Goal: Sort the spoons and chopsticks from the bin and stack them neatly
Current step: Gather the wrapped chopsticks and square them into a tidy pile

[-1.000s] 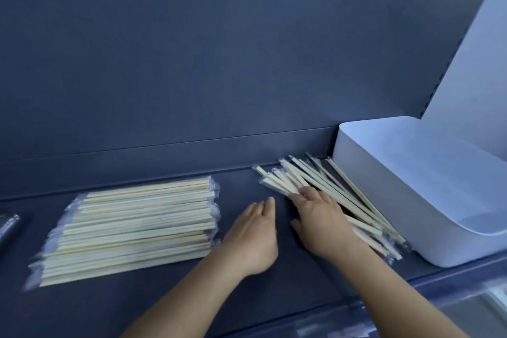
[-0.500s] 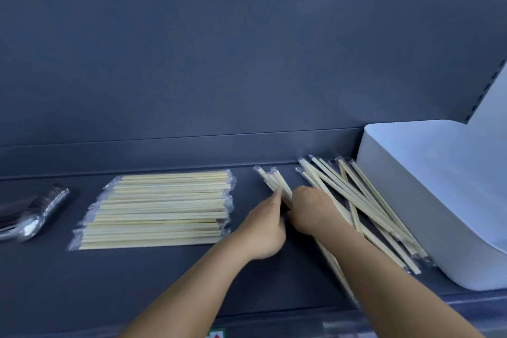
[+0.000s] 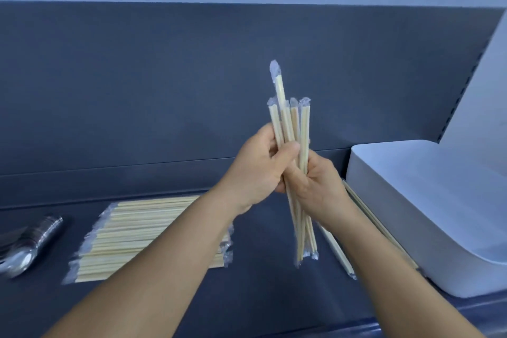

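Note:
Both hands hold a bundle of plastic-wrapped chopsticks [image 3: 290,123] upright above the dark shelf, one pair sticking up higher than the others. My left hand [image 3: 258,170] grips the bundle from the left, thumb across its front. My right hand [image 3: 315,186] clasps it lower down from the right. A neat flat stack of wrapped chopsticks [image 3: 131,233] lies on the shelf at lower left, partly behind my left forearm. A few loose chopsticks [image 3: 340,252] remain on the shelf beside the white bin [image 3: 428,200]. Shiny spoons [image 3: 24,250] lie at the far left.
The dark shelf [image 3: 263,282] has a tall dark back panel [image 3: 164,90] behind it. The white bin stands at the right end, near the shelf's front edge. The spoons reach the left edge of view.
My hands gathered loose chopsticks from the pile by the bin and lifted them upright off the shelf. The view shifted left and up, bringing the spoons into sight.

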